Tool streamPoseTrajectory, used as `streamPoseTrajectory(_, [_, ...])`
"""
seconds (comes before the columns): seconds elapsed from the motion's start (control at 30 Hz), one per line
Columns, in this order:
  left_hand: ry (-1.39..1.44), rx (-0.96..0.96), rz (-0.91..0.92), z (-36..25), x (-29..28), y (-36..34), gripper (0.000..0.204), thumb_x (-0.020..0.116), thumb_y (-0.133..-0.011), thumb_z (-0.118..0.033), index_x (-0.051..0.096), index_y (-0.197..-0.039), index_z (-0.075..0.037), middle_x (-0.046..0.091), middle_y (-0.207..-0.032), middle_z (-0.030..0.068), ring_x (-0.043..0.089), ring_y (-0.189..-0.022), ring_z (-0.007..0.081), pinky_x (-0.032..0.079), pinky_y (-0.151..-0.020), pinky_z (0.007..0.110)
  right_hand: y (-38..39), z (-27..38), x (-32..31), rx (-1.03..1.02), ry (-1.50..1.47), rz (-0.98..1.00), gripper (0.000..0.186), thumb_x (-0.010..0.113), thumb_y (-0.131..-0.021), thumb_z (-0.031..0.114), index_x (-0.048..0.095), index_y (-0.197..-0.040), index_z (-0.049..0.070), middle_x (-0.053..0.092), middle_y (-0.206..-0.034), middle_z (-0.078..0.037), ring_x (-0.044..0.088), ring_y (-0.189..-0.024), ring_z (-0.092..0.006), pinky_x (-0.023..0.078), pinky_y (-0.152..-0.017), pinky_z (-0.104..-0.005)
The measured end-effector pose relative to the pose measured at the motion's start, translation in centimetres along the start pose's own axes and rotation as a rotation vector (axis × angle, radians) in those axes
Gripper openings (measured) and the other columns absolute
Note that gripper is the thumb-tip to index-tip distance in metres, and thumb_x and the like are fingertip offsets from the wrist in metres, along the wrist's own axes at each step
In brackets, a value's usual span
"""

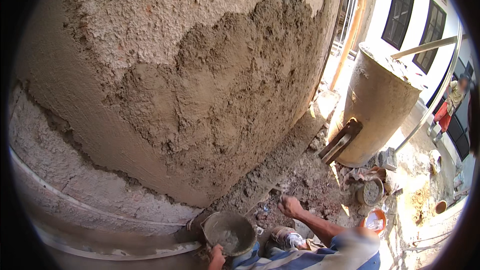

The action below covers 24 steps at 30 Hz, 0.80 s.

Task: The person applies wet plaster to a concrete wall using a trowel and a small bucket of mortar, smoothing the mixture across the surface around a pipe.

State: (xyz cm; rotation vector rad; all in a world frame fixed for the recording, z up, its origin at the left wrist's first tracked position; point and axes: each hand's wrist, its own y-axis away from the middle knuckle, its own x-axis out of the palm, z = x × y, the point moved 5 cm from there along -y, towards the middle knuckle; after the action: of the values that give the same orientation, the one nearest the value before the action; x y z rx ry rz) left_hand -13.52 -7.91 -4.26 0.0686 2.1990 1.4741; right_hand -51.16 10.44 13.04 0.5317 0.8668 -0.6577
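Note:
My left hand (216,257) grips the rim of a round, mortar-smeared bowl (228,220) low in the view; wet grey mortar (230,240) lies inside. To its right, my right hand (290,205) is closed in a fist around a trowel (263,198). The trowel's grey blade points left, low by the foot of the wall, and blends with the mortar there. In front of me rises a wall (225,90) with rough, wet brown mortar across its middle. Its left face (75,90) is smoother.
A tall grey drum (377,105) stands at the right, with a wooden piece (341,141) leaning on it. Near it are a mortar bucket (370,192) and an orange-rimmed container (375,221). A pale pipe (90,210) curves along the lower left. Another person (450,102) stands far right.

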Motion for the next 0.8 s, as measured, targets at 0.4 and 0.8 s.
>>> streamPoseTrajectory(0.4, [-0.15,1.477,0.353,-13.0,10.7,24.9,0.058,0.051,-0.067,-0.008,0.045,-0.123,0.005,0.057,-0.11,0.0221,0.054,-0.096,0.0314,0.041,-0.087,0.035,2.7,7.3,5.8,-0.612,0.355,0.202,0.016,0.051,-0.073,0.018,0.057,-0.075,0.004,0.055,-0.068,-0.013,0.056,-0.063,-0.0277,0.045,-0.056,-0.0396])
streamPoseTrajectory(0.8, [-0.237,1.666,0.69,-11.3,9.1,35.8,0.061,0.048,-0.07,0.001,0.039,-0.13,0.005,0.035,-0.138,0.0186,0.04,-0.123,0.0224,0.034,-0.098,0.029,5.1,3.8,-5.7,0.067,-0.548,0.632,0.027,0.047,-0.087,0.023,0.052,-0.073,0.0,0.052,-0.055,-0.008,0.054,-0.045,-0.0184,0.046,-0.039,-0.0327])
